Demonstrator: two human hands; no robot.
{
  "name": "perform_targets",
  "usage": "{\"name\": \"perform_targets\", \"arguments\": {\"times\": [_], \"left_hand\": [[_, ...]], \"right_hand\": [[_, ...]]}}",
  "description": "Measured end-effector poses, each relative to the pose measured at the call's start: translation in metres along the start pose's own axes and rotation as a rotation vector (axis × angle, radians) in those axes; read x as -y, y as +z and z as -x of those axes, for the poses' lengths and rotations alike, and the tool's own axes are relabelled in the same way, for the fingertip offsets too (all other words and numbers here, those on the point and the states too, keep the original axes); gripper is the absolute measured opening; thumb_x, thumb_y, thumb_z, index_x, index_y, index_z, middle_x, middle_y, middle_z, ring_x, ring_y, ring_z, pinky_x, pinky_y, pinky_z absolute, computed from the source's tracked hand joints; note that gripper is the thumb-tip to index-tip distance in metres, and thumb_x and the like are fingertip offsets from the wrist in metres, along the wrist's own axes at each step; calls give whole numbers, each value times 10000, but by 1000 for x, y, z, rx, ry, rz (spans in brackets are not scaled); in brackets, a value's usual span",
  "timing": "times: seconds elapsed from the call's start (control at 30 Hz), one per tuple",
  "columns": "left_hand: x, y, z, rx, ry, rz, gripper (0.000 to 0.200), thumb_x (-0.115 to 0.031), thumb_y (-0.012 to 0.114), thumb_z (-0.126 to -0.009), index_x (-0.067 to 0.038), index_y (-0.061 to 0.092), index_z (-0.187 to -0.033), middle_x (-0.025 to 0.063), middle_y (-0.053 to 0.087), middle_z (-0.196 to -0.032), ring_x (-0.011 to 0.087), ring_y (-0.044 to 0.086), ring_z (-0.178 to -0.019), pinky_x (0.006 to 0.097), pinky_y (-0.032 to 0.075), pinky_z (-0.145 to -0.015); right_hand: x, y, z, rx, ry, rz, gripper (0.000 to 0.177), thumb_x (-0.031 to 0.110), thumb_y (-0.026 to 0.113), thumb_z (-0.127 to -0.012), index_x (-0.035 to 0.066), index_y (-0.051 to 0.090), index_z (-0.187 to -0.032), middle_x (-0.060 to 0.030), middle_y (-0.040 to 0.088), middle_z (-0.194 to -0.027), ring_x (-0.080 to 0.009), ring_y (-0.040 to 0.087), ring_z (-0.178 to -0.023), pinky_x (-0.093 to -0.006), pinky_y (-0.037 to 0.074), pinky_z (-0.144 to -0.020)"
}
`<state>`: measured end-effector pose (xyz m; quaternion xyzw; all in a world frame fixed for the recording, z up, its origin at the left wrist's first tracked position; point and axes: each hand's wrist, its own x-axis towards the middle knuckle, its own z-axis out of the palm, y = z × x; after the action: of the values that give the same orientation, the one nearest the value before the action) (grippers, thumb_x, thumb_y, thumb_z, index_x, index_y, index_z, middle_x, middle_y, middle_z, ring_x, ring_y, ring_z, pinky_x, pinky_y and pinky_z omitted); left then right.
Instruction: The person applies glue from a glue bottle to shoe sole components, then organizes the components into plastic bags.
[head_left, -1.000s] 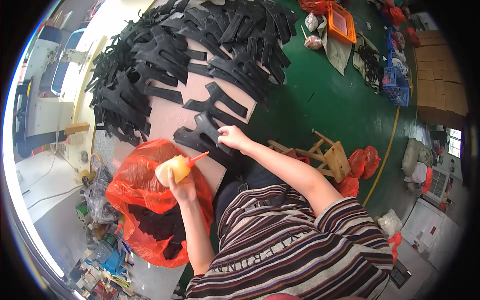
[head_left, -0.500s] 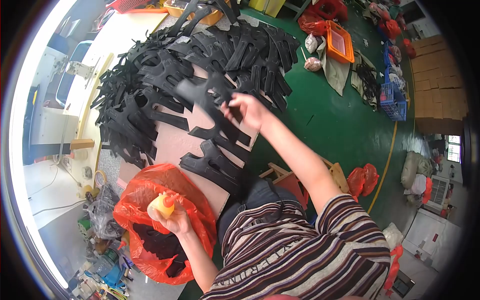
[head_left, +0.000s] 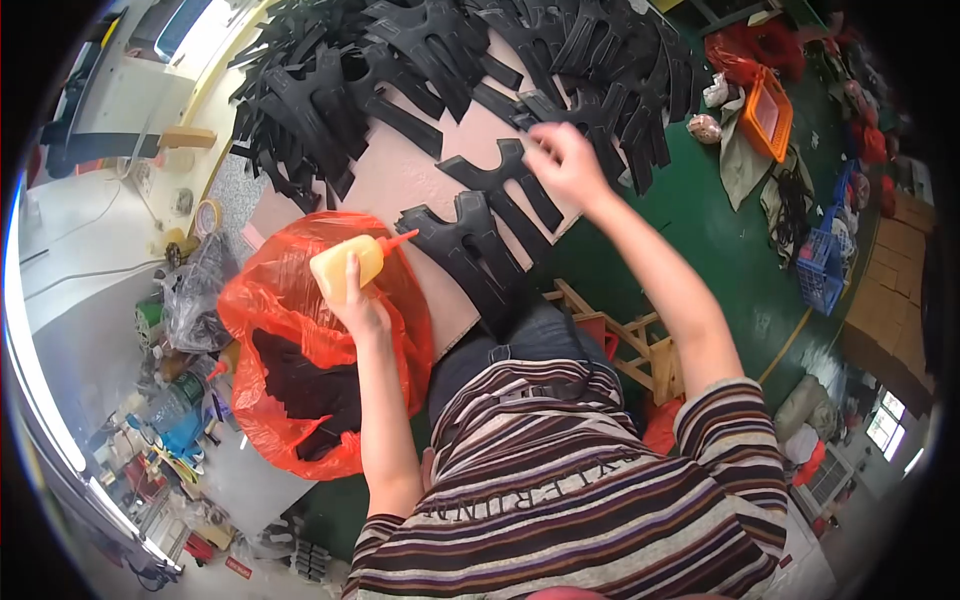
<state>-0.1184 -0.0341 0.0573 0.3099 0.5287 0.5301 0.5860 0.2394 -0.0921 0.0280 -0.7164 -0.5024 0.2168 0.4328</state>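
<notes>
My left hand (head_left: 352, 295) is closed round a yellow squeeze bottle (head_left: 345, 270) with a red pointed nozzle, which points to the right above the red plastic bag. My right hand (head_left: 568, 170) is over the right side of the pink board (head_left: 390, 175), slightly blurred, its fingers loosely bent and apart with no piece seen in them. Right beside its fingertips lies a flat black forked piece (head_left: 500, 178). Nearer my lap, another black forked piece (head_left: 465, 245) rests on the board's edge.
Black pieces lie heaped across the far side (head_left: 410, 40) of the board. An open red plastic bag (head_left: 240, 300) holding dark material stands at left. On the green floor are an orange basket (head_left: 768, 115), a blue crate (head_left: 820, 270) and a wooden stool (head_left: 660, 365).
My right hand has come away from the blurred black piece it was moving over the board. My left hand has raised and turned the bottle, its nozzle now pointing right. The view has shifted.
</notes>
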Motion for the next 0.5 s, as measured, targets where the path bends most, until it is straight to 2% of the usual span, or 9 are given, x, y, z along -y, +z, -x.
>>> {"name": "perform_targets", "arguments": {"times": [0.03, 0.07, 0.13, 0.17, 0.27, 0.4, 0.5], "left_hand": [[2, 9, -2, -37, -20, 46, 369, -47, 724, -874, -44, 541, -1194, 57, 613, -1125, 190, 625, -1029, 353, 541, -877], [8, 10, -9, -31, -1, 33, 397, -51, 730, -869, -44, 540, -1218, 65, 615, -1146, 198, 621, -1048, 368, 545, -876], [27, 9, -21, -73, 30, 14, 428, -42, 744, -856, -40, 541, -1232, 67, 613, -1167, 205, 620, -1058, 371, 544, -883], [26, 15, -22, -119, 9, 17, 458, -24, 759, -837, -32, 545, -1241, 70, 613, -1178, 205, 615, -1070, 367, 535, -908], [42, 8, -38, -96, 94, -34, 462, -11, 765, -827, -19, 549, -1235, 71, 615, -1174, 198, 615, -1065, 363, 532, -915], [50, 6, -47, -126, 100, -46, 472, -19, 777, -819, -6, 548, -1232, 75, 619, -1178, 196, 630, -1035, 351, 545, -888], [49, 3, -45, -100, 50, -63, 412, -24, 748, -842, -51, 578, -1217, 57, 631, -1155, 207, 638, -1046, 390, 570, -866]], "right_hand": [[19, 20, 37, 147, -40, 13, 298, 158, 709, -795, 62, 665, -1073, -123, 616, -949, -284, 618, -872, -361, 507, -774], [32, 32, 68, 254, -182, 69, 329, 146, 713, -796, 88, 661, -1116, -125, 597, -959, -322, 598, -913, -392, 492, -810], [33, 55, 115, 377, -168, 219, 367, 147, 711, -810, 109, 653, -1170, -115, 575, -995, -309, 592, -932, -400, 482, -814], [31, 63, 127, 350, -174, 245, 377, 145, 705, -818, 117, 652, -1190, -115, 566, -1010, -306, 593, -924, -405, 482, -805], [30, 70, 140, 320, -131, 252, 390, 136, 685, -838, 130, 648, -1226, -120, 557, -1033, -304, 595, -919, -406, 481, -803], [30, 65, 135, 342, -136, 268, 382, 148, 683, -851, 141, 649, -1232, -120, 558, -1036, -301, 596, -915, -401, 482, -808], [27, 64, 135, 362, -142, 271, 378, 156, 684, -858, 147, 649, -1234, -118, 559, -1035, -300, 596, -911, -401, 482, -808]]}}
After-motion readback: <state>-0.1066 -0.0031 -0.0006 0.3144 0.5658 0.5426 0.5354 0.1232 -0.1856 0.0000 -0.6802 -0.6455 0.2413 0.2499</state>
